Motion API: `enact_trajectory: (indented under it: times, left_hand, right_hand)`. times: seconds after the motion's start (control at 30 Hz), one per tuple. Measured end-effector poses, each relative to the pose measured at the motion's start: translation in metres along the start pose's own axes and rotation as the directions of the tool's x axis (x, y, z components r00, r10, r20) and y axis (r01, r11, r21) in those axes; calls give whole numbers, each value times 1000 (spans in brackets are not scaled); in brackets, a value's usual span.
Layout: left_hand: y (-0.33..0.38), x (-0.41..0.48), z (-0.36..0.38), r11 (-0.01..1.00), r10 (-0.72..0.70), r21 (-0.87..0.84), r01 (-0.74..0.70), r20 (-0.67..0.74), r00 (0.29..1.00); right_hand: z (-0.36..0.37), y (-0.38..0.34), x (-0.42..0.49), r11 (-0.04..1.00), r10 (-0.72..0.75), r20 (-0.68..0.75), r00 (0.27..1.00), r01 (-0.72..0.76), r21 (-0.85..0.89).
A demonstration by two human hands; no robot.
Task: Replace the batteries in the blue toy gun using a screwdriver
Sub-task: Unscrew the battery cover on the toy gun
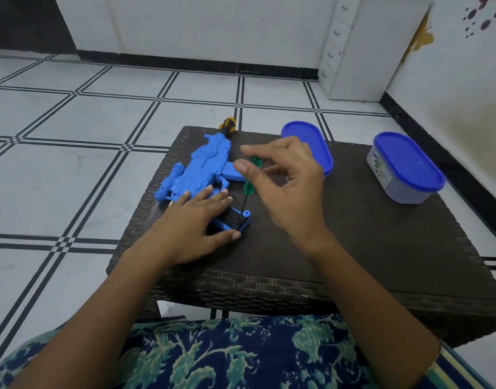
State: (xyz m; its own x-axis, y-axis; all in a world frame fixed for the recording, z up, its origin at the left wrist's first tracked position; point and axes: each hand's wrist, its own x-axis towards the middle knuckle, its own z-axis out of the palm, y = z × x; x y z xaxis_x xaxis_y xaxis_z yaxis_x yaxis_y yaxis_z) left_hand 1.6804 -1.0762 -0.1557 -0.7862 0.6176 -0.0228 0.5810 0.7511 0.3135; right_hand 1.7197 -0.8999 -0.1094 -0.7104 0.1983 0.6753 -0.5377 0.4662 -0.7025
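Note:
The blue toy gun [201, 167] lies flat on a dark woven table [353, 248], its grip end [242, 220] pointing toward me. My left hand [196, 220] presses flat on the gun's lower part, fingers straight. A green-handled screwdriver [251, 176] stands nearly upright, its thin shaft tip down at the grip's screw hole. My right hand [286, 186] pinches the green handle between thumb and fingertips.
A second screwdriver with a yellow and black handle [228, 124] lies at the table's far edge behind the gun. Two grey tubs with blue lids stand on the right: one [308, 141] behind my right hand, another [406, 167] near the right edge.

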Motion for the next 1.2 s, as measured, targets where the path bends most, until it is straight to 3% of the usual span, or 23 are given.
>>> enact_trajectory:
  times: [0.2, 0.4, 0.7, 0.9, 1.0, 1.2]
  left_hand:
    - [-1, 1, 0, 1000, 0, 3, 0, 0, 1000]
    - [-1, 0, 0, 1000, 5, 7, -5, -7, 1000]
    - [1, 0, -1, 1000, -1, 2, 1, 5, 1000]
    - [2, 8, 0, 988, -71, -139, 60, -75, 995]
    - [3, 13, -4, 944, -147, -305, 126, -46, 988]
    - [4, 15, -7, 926, -194, -334, 175, -23, 981]
  right_hand:
    - [-1, 1, 0, 984, 138, 43, 989, -142, 107]
    - [0, -2, 0, 999, 27, 5, 1000, -27, 17]
    - [0, 0, 0, 988, 115, 43, 992, -119, 95]
    - [-1, -3, 0, 997, 55, 51, 997, -58, 57]
    - [-2, 0, -1, 998, 47, 67, 997, -50, 49]
    - [-6, 6, 0, 994, 71, 60, 996, -76, 80]
